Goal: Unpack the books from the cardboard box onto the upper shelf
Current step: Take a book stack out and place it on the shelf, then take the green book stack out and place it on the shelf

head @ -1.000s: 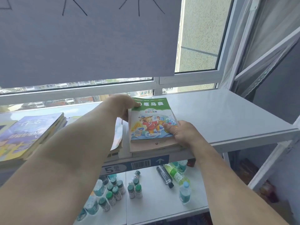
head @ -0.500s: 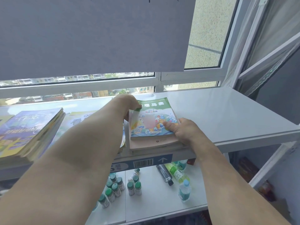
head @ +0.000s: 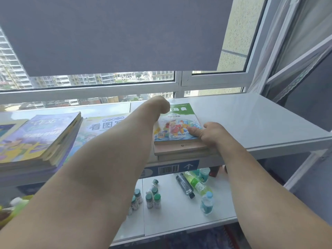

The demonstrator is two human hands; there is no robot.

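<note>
Since a second ago the stack [head: 179, 141] has barely shifted on the upper shelf [head: 260, 126]. It sits between the hands, left hand [head: 159, 106] clamped on its far corner, right hand [head: 212, 133] on its near-right edge. It seems placed; release likely follows.

Bright daylight through the window [head: 107, 81] beyond the fingers, glare on white shelf [head: 251, 119], soft blur, wide-angle bending at edges

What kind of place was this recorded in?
Probably a flat high up in a residential building, at a window used for storage: tower blocks show below the roller blind, and a white shelf unit holds children's books above drink bottles.
</note>
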